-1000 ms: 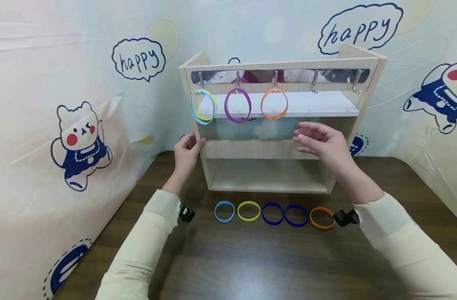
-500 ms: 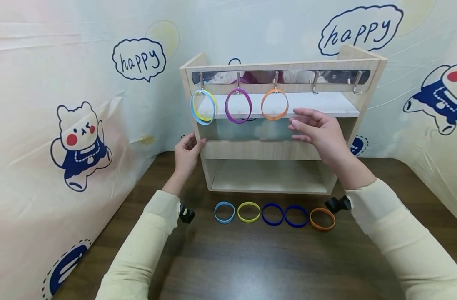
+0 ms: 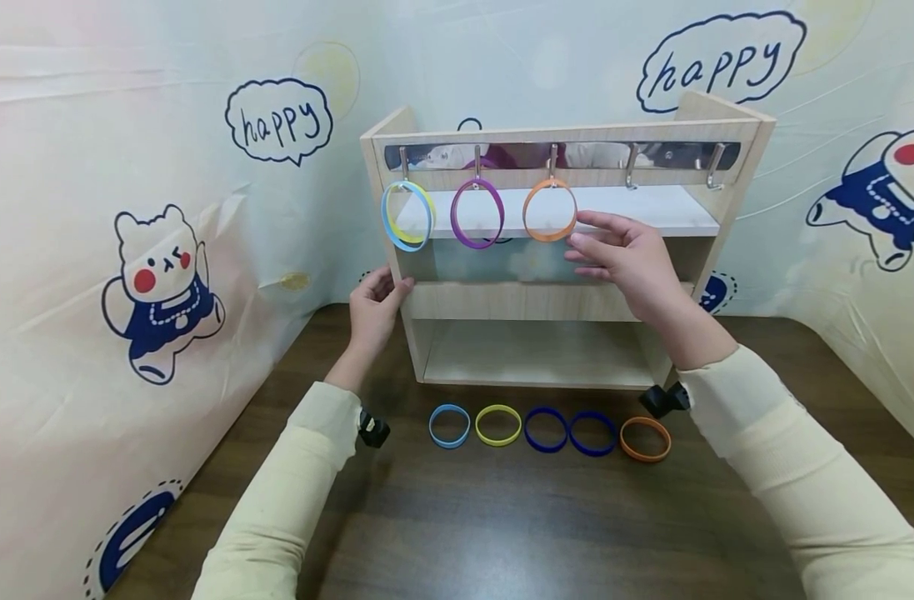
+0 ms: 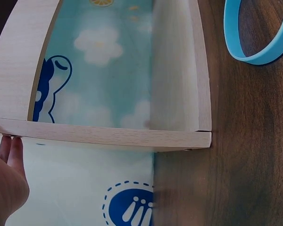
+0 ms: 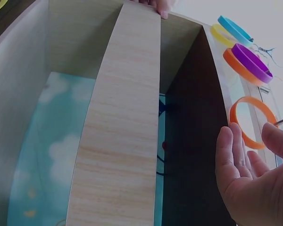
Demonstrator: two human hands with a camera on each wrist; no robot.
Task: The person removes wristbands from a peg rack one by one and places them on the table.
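Note:
My left hand (image 3: 377,307) grips the left side panel of a light wooden shelf (image 3: 501,298), thumb at the front edge. In the left wrist view, fingertips (image 4: 15,149) press the panel's outer face. My right hand (image 3: 636,265) is raised with thumb and fingers apart, its fingertips right at the lower right rim of an orange wristband (image 3: 527,227). That band hangs from the middle hook (image 3: 552,160). A purple wristband (image 3: 454,223) hangs one hook to its left; the right wrist view shows another orange band (image 5: 238,70) beside it. Light-blue (image 3: 386,223) and yellow (image 3: 430,208) wristbands share the leftmost hook.
Two bare hooks (image 3: 631,167) are on the right of the metal strip. On the dark wooden table (image 3: 471,517), before the shelf, lie light-blue (image 3: 433,435), yellow (image 3: 498,443), two dark-blue (image 3: 545,449) and orange (image 3: 644,458) wristbands in a row. A printed curtain (image 3: 164,125) stands behind.
My right hand has moved up and to the left, up to the hanging orange wristband. The left hand has stayed on the shelf's side panel, and the wristbands have not moved.

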